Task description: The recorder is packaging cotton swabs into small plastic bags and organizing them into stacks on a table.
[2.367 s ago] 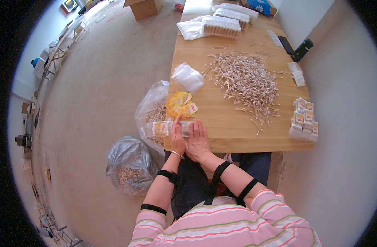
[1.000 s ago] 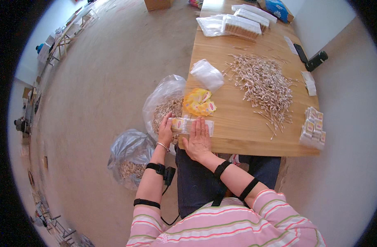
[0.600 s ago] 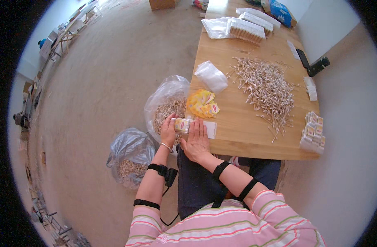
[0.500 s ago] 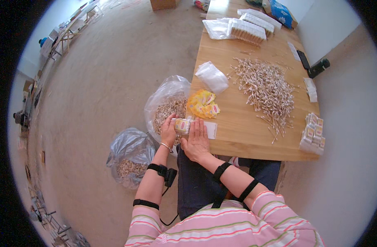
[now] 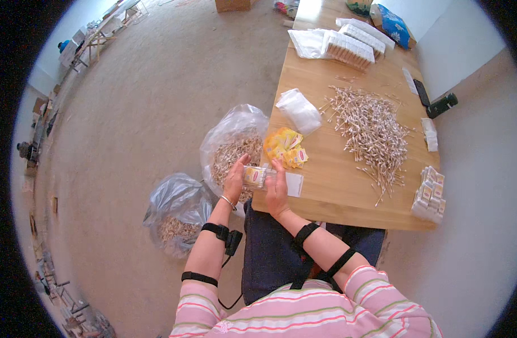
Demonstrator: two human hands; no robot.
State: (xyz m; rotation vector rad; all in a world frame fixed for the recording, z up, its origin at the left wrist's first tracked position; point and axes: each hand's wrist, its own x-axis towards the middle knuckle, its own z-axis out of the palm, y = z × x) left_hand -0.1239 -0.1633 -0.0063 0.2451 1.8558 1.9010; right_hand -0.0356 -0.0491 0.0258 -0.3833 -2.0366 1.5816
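A small clear packet of cotton swabs with a yellow-and-white card (image 5: 254, 176) is held level between my two hands at the table's near left corner. My left hand (image 5: 235, 179) wraps its left end, thumb and fingers along the sides. Against the clear plastic at its right end presses my right hand (image 5: 277, 192), fingers fairly straight and pointing away from me. Just right of that hand a white card or sheet (image 5: 294, 185) lies on the wood. Yellow printed cards (image 5: 285, 147) form a loose pile beyond my fingers.
A large heap of loose cotton swabs (image 5: 371, 124) covers the middle of the table (image 5: 337, 203). Filled packets (image 5: 429, 194) are stacked at the right edge, more packs (image 5: 348, 48) at the far end. Clear bags (image 5: 299, 111) lie left. Two swab-filled sacks (image 5: 236, 149) (image 5: 179, 211) stand on the floor.
My right hand has lifted from lying flat over the packet's right end and turned on edge, uncovering more of the clear plastic. The view has shifted slightly.
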